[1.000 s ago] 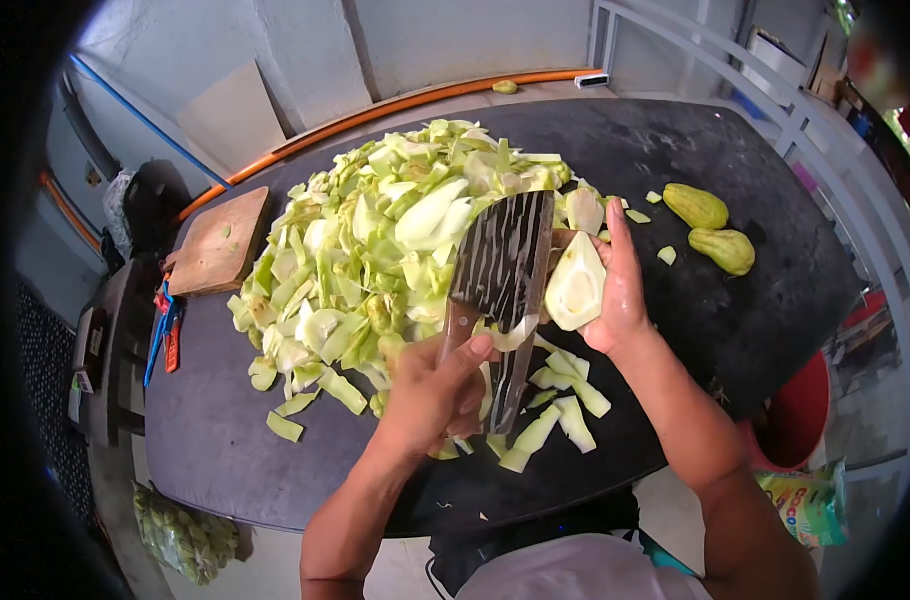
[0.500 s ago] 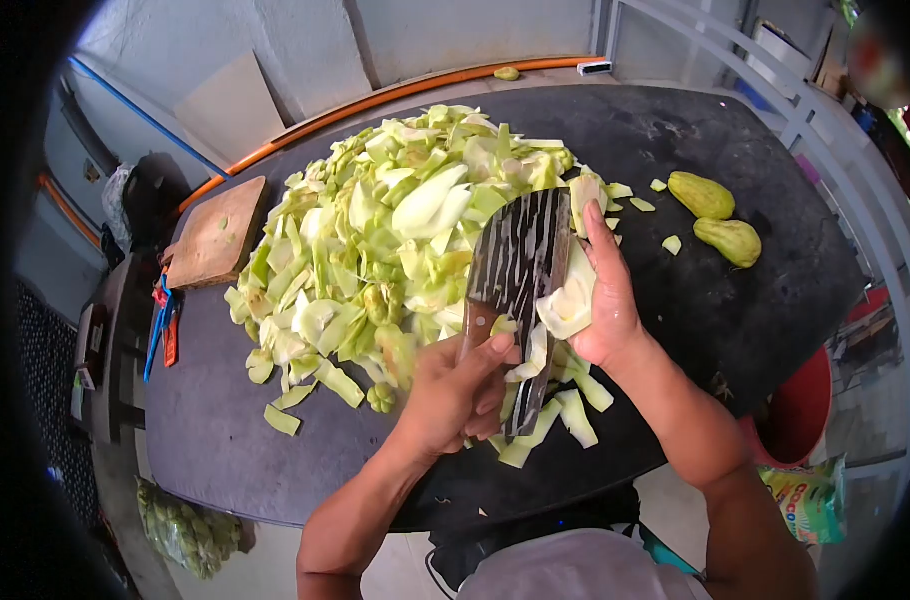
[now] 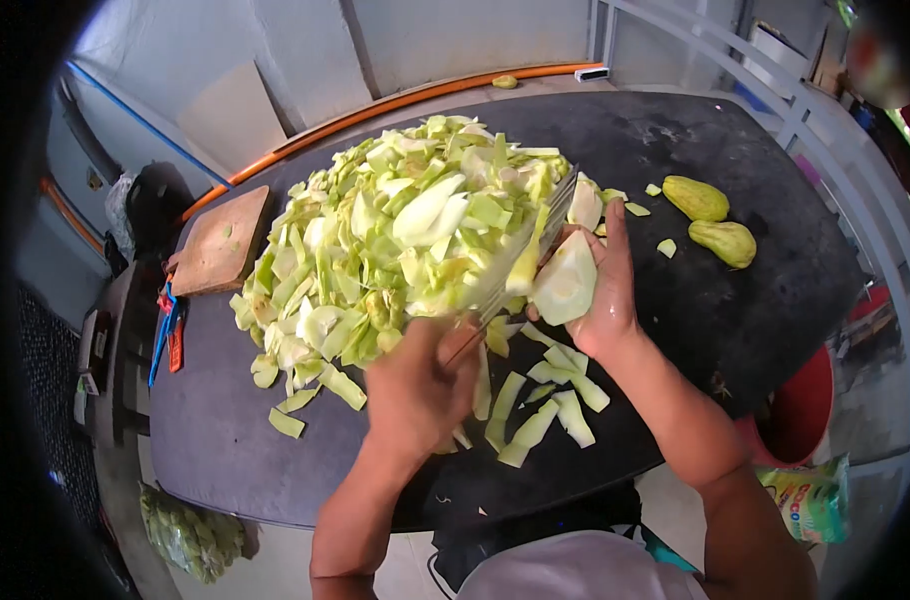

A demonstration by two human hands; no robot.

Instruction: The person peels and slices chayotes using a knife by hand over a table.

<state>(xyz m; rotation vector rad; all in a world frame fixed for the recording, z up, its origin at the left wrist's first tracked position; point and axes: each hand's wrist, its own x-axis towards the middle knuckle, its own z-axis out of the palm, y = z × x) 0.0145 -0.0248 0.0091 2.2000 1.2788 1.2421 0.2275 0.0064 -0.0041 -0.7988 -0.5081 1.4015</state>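
Note:
My left hand (image 3: 423, 385) is closed round the handle of a broad cleaver (image 3: 505, 285), its blade turned nearly edge-on and partly blurred. In my right hand (image 3: 607, 285) rests a pale, peeled chayote piece (image 3: 567, 280), its cut face towards me. A light green slice (image 3: 527, 262) lies between the blade and that piece. Just left of the blade rises a big heap of cut chayote slices (image 3: 375, 220). Loose strips (image 3: 535, 430) lie on the table below my hands.
On the dark table (image 3: 775, 330), two yellow-green chayotes (image 3: 725, 242) lie at the right. A wooden board (image 3: 223, 240) and blue- and orange-handled tools (image 3: 167, 335) are at the left edge. A red bucket (image 3: 800, 410) stands at the lower right, beside a plastic bag (image 3: 810, 500).
The cleaver has turned from showing its broad side to nearly edge-on, and my left hand has moved slightly left and up. More strips lie on the table.

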